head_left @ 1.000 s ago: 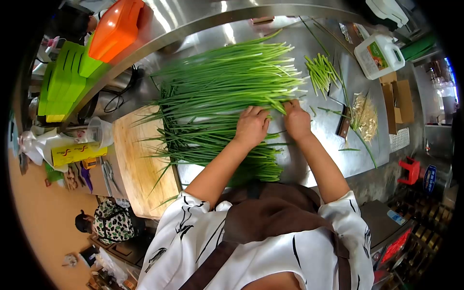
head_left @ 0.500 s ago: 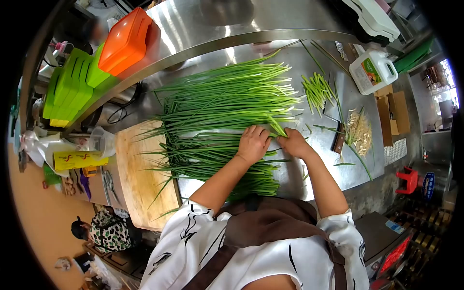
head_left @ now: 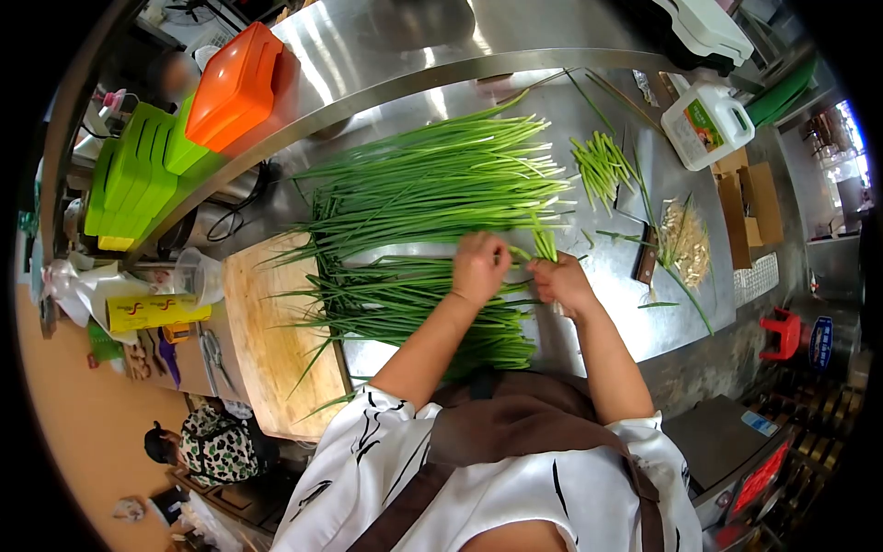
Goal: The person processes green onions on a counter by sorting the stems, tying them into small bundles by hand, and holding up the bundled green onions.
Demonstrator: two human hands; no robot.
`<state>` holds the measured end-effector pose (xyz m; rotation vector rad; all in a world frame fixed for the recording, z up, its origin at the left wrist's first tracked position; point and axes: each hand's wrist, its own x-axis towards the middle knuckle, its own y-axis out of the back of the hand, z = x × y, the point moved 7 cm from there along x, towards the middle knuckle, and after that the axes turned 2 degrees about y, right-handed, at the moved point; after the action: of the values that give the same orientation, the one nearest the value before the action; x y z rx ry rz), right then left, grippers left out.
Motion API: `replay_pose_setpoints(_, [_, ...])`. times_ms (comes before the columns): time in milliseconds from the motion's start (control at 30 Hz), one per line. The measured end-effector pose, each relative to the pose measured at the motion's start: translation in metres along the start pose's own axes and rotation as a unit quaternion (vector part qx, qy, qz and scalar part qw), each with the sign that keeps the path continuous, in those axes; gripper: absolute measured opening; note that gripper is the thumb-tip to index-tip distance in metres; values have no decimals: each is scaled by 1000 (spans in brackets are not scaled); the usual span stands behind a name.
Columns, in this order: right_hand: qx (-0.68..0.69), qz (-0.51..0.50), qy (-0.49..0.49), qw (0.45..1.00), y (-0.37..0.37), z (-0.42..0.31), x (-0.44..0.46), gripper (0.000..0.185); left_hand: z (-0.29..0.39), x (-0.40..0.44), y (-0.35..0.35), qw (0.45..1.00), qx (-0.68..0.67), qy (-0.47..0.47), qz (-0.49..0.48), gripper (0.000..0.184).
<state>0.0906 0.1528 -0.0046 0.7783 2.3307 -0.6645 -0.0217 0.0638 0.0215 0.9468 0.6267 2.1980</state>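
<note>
Long green chives (head_left: 432, 166) lie in two spread rows on the steel counter, pale ends toward the right. My right hand (head_left: 563, 283) is closed around a small bunch of short chive stems (head_left: 544, 241), which stick up above the fist. Beside it, my left hand (head_left: 481, 269) is closed over the gap between the rows, fingertips pinched at a chive stem reaching toward the right hand. A pile of short cut stems (head_left: 601, 167) lies farther right. Nearby are a wooden-handled knife (head_left: 647, 258) and a heap of pale trimmings (head_left: 685, 247).
A wooden cutting board (head_left: 276, 340) lies under the leaf tips at left. A steel shelf (head_left: 386, 78) crosses the far side, carrying orange (head_left: 237, 87) and green containers (head_left: 138, 175). A white jug (head_left: 706, 127) stands at right. Another person (head_left: 212, 442) is at lower left.
The short stems in my right hand have swung more upright. My left hand has lifted slightly off the chives, its fingers curling closed.
</note>
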Motion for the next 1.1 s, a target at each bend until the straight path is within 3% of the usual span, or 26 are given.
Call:
replay_pose_setpoints(67, [1,-6,-7,1000,8,-2,-5,8,-24,2,17,997,45,55,17,12])
replay_pose_setpoints(133, [3,-10,-18,1000,10,3,-7,9,-18,7,22,997,48,45,-40,12])
replay_pose_setpoints(200, [-38,-21,2,999,9,-1,-2,11,4,11,21,997,0,-33,-75,12])
replay_pose_setpoints(233, [-73,-21,28,997,7,-4,0,11,1,7,13,992,0,1,-123,13])
replay_pose_setpoints(467, [-144,-36,32,988,7,0,5,12,-4,2,2,984,69,-65,-149,13])
replay_pose_setpoints(567, [-308,19,173,936,-6,-2,-9,18,-11,6,0,987,61,-71,-131,11])
replay_pose_setpoints(600, [-285,14,105,953,-7,12,-12,26,-27,9,7,994,75,-15,-82,10])
replay_pose_setpoints(633, [-260,9,112,959,-8,24,-17,26,-37,14,17,995,89,42,-32,9])
replay_pose_setpoints(667, [-237,6,121,964,-7,32,-17,26,-40,18,19,995,87,41,-31,9])
replay_pose_setpoints(733, [-298,113,265,910,8,7,-18,24,-21,19,24,995,41,-4,-87,9])
replay_pose_setpoints(767, [-308,117,246,912,16,0,-7,22,-23,11,11,983,71,3,-170,10])
replay_pose_setpoints(800, [-319,138,249,904,21,-12,2,18,-19,9,10,983,73,4,-170,10])
replay_pose_setpoints(867, [-434,155,477,749,8,-49,7,18,-4,9,13,991,40,-22,-127,13])
replay_pose_setpoints(900, [-433,156,476,749,10,-49,19,18,-2,9,15,991,37,-27,-122,13])
replay_pose_setpoints(967, [-545,123,466,686,-1,-46,42,21,-14,5,10,993,31,-12,-115,11])
replay_pose_setpoints(1033, [-590,130,418,678,-3,-45,54,23,-22,3,11,993,27,9,-111,10])
replay_pose_setpoints(1100, [-636,133,368,666,-5,-42,63,24,-41,-1,8,983,23,137,-122,10])
